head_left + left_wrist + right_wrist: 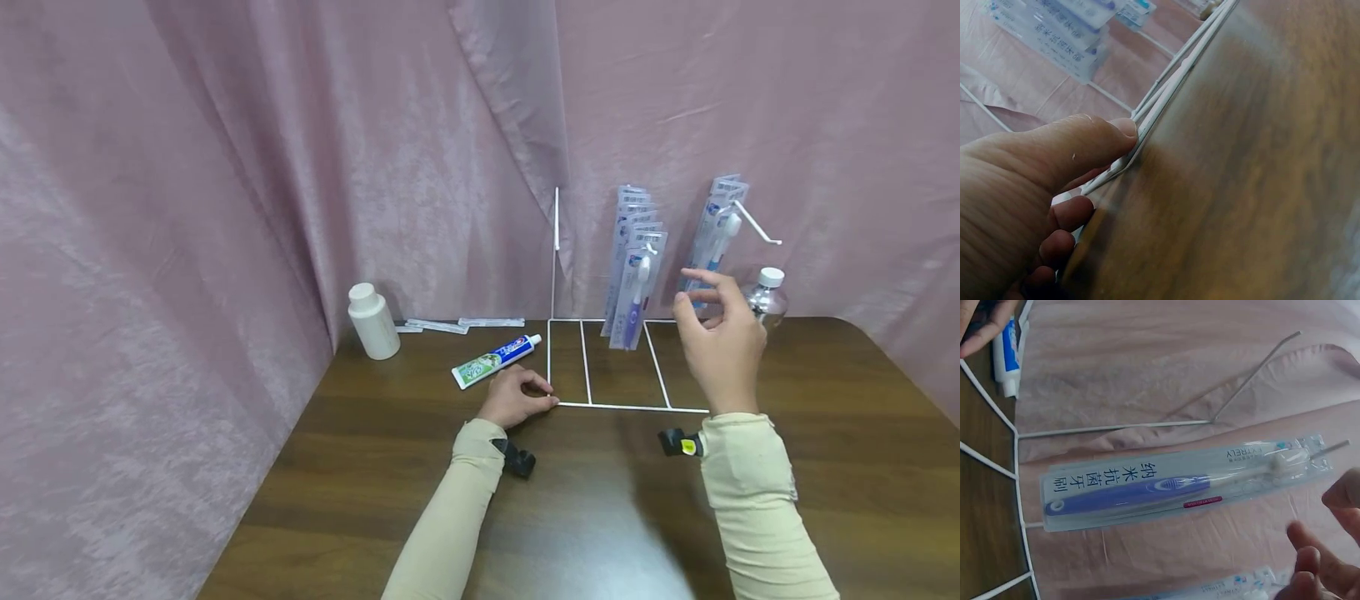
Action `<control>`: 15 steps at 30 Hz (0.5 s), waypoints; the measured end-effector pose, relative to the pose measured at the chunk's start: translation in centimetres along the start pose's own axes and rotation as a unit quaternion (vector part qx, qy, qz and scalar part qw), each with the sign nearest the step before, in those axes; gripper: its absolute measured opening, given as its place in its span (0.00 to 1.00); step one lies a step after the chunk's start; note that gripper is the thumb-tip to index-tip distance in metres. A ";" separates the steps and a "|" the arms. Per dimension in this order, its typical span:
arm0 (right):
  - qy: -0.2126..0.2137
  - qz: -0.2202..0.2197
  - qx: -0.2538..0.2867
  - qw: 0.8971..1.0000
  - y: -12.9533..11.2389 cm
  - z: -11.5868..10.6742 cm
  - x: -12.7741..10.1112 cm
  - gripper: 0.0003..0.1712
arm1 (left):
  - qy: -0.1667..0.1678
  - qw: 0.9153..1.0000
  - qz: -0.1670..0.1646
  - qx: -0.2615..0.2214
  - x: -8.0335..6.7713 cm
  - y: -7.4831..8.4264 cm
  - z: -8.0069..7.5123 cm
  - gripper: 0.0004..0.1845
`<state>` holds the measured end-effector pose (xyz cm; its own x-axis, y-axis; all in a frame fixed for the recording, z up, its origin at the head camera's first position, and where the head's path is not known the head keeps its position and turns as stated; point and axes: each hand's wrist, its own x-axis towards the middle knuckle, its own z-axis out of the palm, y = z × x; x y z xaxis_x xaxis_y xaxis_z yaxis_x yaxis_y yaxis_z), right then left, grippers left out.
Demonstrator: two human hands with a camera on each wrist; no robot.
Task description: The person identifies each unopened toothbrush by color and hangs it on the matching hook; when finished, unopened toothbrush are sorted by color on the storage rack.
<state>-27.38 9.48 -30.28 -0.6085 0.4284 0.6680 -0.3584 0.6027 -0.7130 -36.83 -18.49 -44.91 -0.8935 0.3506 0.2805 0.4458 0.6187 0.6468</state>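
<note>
My left hand (pixel 516 398) pinches the front left corner of a white wire display rack (pixel 622 407) between thumb and index finger. In the left wrist view the thumb lies on the rack's wire (pixel 1180 70). My right hand (pixel 722 342) is raised over the rack's right side, thumb and fingers curved apart around nothing. Several packaged toothbrushes (pixel 637 287) hang from the rack's middle hook; the front one, a purple toothbrush (pixel 1129 494), faces the right wrist camera. More packaged toothbrushes (pixel 712 237) hang on the right hook, just beyond the right fingertips. The left hook (pixel 557 221) is bare.
A toothpaste tube (pixel 495 362) lies left of the rack, close beyond my left hand. Farther left stands a white bottle (pixel 373 323). Flat clear packages (pixel 491 322) lie along the pink curtain (pixel 405 167). A silvery bottle (pixel 768 298) with a white cap stands behind my right hand.
</note>
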 end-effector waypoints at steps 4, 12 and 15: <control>-0.085 -0.011 -0.047 0.995 0.8 -1.1 -1.3 0.16 | -0.016 1.000 -0.001 -0.013 0.5 -0.5 0.0 0.09; -0.272 -0.095 -0.201 0.936 5.3 -4.1 -2.8 0.19 | -0.077 0.997 0.019 0.018 1.9 0.3 -4.3 0.05; -0.280 -0.159 -0.267 0.908 6.8 -5.2 -1.9 0.23 | -0.111 0.989 0.043 0.087 2.2 1.9 -6.5 0.12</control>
<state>-24.97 16.23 -35.26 -0.8524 -0.1448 0.5025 -0.2764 0.9405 -0.1977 -38.31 -21.09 -38.43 -0.8272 0.5406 0.1535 0.5388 0.6855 0.4897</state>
